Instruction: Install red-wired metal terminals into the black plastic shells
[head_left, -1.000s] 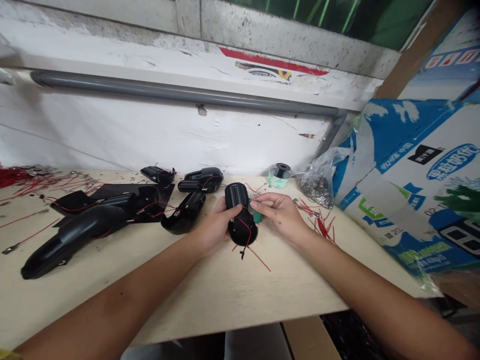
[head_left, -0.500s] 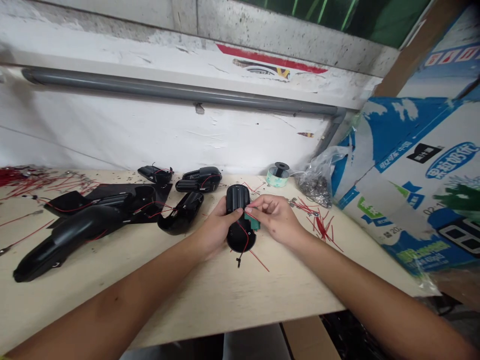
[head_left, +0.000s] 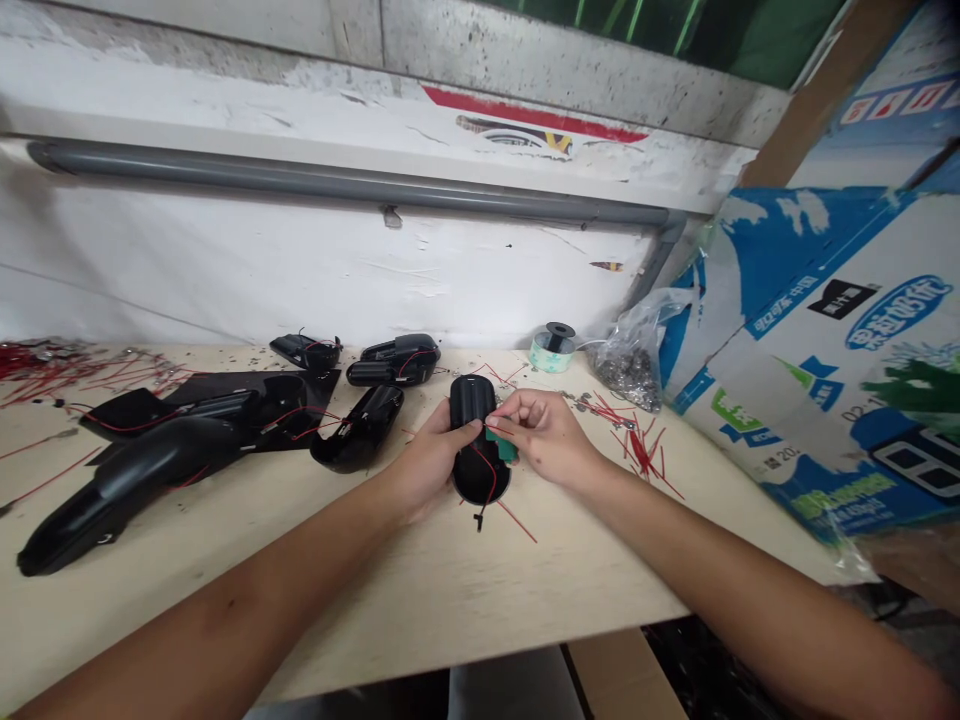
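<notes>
My left hand (head_left: 435,448) is wrapped around the left side of a black plastic housing (head_left: 470,398), its thumb lying across the middle. The housing has ribbed channels in its far half and a hollow near end. A thin red wire (head_left: 489,462) curls through that hollow, and a small black connector (head_left: 478,522) hangs past the near rim. At the housing's right edge, my right hand (head_left: 547,435) is closed in a pinch, thumb against index finger. Whatever sits between those fingertips is too small to make out. Just below them a green piece (head_left: 504,445) shows against the housing.
More black housings (head_left: 360,425) with red wires lie to the left, near a pile of red wires (head_left: 67,365). Cut red wires (head_left: 641,445) lie at right. A tape roll (head_left: 552,350), a clear bag of metal parts (head_left: 634,360) and a blue-white carton (head_left: 795,330) stand behind.
My right fingertips have shifted slightly at the housing's edge, and the green piece has tilted a little. My left hand keeps its hold. The whole view has moved slightly.
</notes>
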